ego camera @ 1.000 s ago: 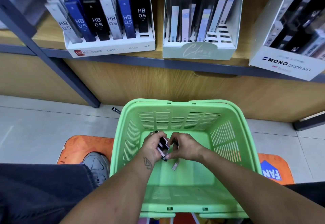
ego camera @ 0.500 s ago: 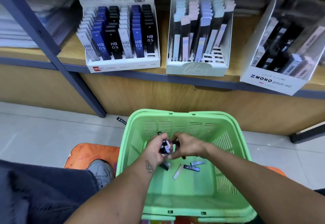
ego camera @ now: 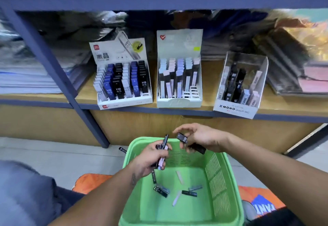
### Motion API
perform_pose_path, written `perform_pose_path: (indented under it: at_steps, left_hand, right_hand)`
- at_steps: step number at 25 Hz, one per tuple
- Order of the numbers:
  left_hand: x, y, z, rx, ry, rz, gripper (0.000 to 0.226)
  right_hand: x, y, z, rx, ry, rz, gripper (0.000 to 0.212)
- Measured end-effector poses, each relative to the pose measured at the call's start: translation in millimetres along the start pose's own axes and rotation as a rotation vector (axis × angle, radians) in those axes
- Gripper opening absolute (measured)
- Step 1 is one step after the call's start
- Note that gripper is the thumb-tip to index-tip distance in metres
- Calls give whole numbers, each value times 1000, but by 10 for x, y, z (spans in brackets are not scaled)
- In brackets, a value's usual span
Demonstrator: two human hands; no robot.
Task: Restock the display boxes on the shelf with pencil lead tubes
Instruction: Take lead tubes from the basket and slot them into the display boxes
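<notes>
Over at ten o'clock on the shelf (ego camera: 209, 76), the HB box (ego camera: 124, 83) is sitting packed with blue, black and grey tubes, so that one is looking close to full. Moving right to twelve o'clock, the pastel box (ego camera: 179, 82) is showing bare slots at its front right corner, so it is asking for more stock. Further right at two o'clock, the MONO box (ego camera: 239, 90) is holding only a loose scatter of tubes leaning at angles, with plenty of room left.

Down at six o'clock, the green basket (ego camera: 218, 181) is carrying a handful of loose tubes (ego camera: 177, 190) on its floor, dark and pale ones mixed. Above its near-left rim the left hand (ego camera: 150, 160) is curling round a small bundle of tubes (ego camera: 162, 153), dark and pale lilac together. Just to its right the right hand (ego camera: 200, 137) is pinching one black HB tube (ego camera: 190, 143) between thumb and fingers, other fingers spread loose.

One stray tube (ego camera: 122, 149) is lying on the floor at nine o'clock of the basket.

My read: restocking is well underway but not finished, with the next tubes gathered, none of these yet placed, and the basket not yet emptied.
</notes>
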State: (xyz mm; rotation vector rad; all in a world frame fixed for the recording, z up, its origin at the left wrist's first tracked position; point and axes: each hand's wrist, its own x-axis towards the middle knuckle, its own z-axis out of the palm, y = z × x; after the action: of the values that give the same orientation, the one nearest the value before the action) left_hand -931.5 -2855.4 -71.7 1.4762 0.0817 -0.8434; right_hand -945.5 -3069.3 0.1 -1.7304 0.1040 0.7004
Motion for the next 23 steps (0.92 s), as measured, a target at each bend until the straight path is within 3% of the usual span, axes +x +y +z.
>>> perform_pose_path:
  at_steps: [2,5,10,15,18,20,23]
  left_hand:
    - [-106,117,87,41,-79,87,28]
    - [-243,457,167,106,-173,147,26]
    - [-421,1065,30,213,-224,103,19]
    - [-510,1557,-243,366,-165,20,9]
    - [-586,1871,-460,439,-44,25,9]
    - [-644,2097,-598,408,40,42,13]
    - [-737,2372,-705,322,62,111,13]
  right_hand:
    - [-96,-112,0,-3,104,-67,52]
    - [-177,-269,4,43,111,-184,38]
    - [-140,-619,47,-147,170,-327,14]
    - [-33,-1118,163,-437,189,-407,17]
    - [-11,-1446,193,-557,308,-489,6]
    - [1,-1651,210,-524,410,-541,4]
    - [40,-1843,206,-280,443,-533,12]
